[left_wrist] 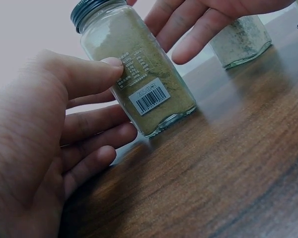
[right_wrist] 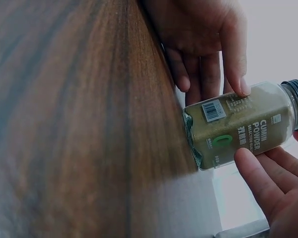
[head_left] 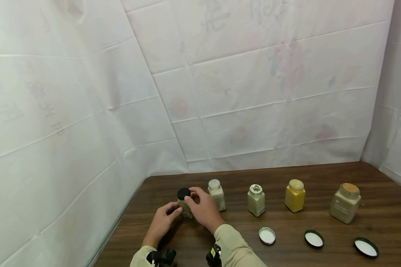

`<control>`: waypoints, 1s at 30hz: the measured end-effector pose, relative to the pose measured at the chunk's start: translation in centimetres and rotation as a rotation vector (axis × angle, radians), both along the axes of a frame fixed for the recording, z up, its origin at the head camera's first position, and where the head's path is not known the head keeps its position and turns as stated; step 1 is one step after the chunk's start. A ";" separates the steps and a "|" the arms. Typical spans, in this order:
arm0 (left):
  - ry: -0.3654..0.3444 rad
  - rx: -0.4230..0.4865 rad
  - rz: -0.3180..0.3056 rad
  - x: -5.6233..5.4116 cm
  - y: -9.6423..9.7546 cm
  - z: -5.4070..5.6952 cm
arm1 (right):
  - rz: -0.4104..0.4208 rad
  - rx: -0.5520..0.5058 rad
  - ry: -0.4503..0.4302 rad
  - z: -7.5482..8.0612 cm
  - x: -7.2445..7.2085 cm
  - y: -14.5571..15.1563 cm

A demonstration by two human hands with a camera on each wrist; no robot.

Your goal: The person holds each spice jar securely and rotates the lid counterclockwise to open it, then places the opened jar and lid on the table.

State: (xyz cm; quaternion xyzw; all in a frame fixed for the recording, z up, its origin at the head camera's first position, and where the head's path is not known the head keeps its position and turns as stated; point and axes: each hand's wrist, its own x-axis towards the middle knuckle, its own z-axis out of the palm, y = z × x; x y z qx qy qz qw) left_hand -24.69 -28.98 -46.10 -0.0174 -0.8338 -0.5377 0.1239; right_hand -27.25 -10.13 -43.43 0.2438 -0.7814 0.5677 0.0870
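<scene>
A clear square glass jar of cumin powder with a dark screw lid is between both hands, its base at the tabletop. My left hand holds its lower body, thumb on the side printed near a barcode label, other fingers behind. My right hand holds it from the other side. Its thumb lies against the jar and a finger reaches behind the lid. Just beyond the right hand stands a lidless jar of pale seasoning.
Farther right stand a lidless jar of pale green powder, a yellow jar and a larger jar with an orange-brown top. Before them lie three lids, one silver-rimmed lid and two dark-rimmed. White sheeting hangs behind the wooden table.
</scene>
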 end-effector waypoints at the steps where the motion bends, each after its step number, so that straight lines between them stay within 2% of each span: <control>1: 0.000 -0.004 0.008 0.0 0.1 0.1 | 0.003 0.006 0.001 0.0 0.0 0.0; 5: 0.005 -0.017 0.024 0.7 0.7 1.1 | 0.009 0.026 0.005 0.2 0.2 0.1; 9: 0.014 -0.015 0.009 1.8 1.4 2.5 | 0.014 0.037 0.002 0.3 0.3 0.1; 13: 0.035 -0.016 0.007 2.3 1.7 2.9 | 0.011 0.043 -0.001 0.3 0.4 0.0; 17: 0.033 -0.014 0.015 2.1 1.6 2.6 | 0.017 0.044 -0.006 0.3 0.4 -0.1; 24: 0.023 -0.027 0.035 0.3 0.2 0.1 | 0.007 0.021 -0.016 0.2 0.2 -0.2; 30: 0.019 -0.012 -0.007 0.0 -0.2 -0.1 | 0.004 -0.029 -0.048 0.3 0.0 -0.2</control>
